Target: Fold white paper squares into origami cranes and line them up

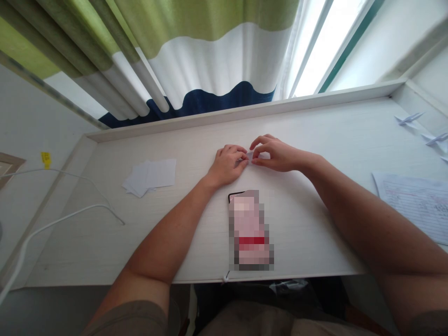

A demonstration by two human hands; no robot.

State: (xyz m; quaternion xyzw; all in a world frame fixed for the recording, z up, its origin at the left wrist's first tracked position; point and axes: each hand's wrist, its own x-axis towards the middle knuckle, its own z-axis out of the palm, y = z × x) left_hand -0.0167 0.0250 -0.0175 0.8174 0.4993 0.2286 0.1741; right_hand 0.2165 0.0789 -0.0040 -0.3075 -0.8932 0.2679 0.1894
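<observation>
Both hands meet at the middle of the white desk [105,224]. My left hand [228,164] is curled, its fingertips pinching a small white folded paper piece [249,155]. My right hand [276,154] pinches the same piece from the right with thumb and fingers pressed together. Most of the paper is hidden by the fingers. A phone [250,231] lies flat on the desk just in front of the hands, its screen blurred out.
A small stack of white paper squares [150,176] lies to the left. A printed sheet [416,203] lies at the right edge. Folded paper cranes [409,118] sit at the far right corner. White cables [63,219] run along the left. Curtains hang behind the desk.
</observation>
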